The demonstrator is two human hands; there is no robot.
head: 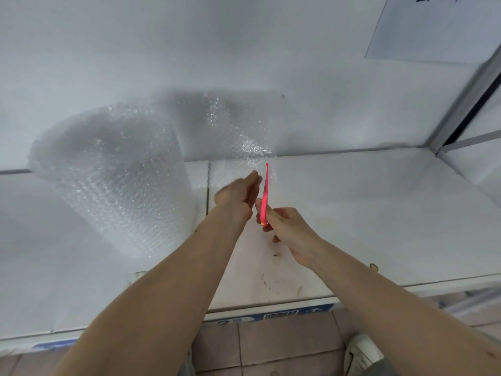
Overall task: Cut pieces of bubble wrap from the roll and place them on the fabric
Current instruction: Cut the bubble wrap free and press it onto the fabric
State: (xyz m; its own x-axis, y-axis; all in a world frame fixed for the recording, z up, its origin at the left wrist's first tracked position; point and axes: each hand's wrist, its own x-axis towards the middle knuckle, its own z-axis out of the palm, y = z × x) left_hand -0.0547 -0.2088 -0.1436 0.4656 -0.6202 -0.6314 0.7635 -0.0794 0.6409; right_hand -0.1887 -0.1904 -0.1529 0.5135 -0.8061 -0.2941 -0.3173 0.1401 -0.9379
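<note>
A large roll of bubble wrap (113, 180) stands upright on the white desk (366, 207), at the left of the view and close to the white wall (189, 44) behind it. From the roll a loose sheet of bubble wrap (233, 131) runs out to the right, hanging in front of the wall and reaching down toward the desk surface near the hands.

The left hand (237, 198) reaches forward beside the lower edge of that sheet, its fingers (253, 177) fairly straight and pointing away from the camera; they lie at the wrap's lower edge, but motion blur hides whether they pinch it or only touch it (I cannot tell which).

The right hand (287, 226) is just to the right of the left one, its fingers curled round the bottom end of a pink cutter (265, 194), a thin tool seen edge-on. The cutter points upward and away, and its tip sits against the lower right part of the loose sheet.

The desk shows a seam (208, 180) running front to back just left of the hands, and some dark smudges (271, 278) near its front edge. A sheet of paper (433, 31) is fixed to the wall at upper right. Below, tiled floor (271, 343) and a white shoe (362, 351) are in view.
</note>
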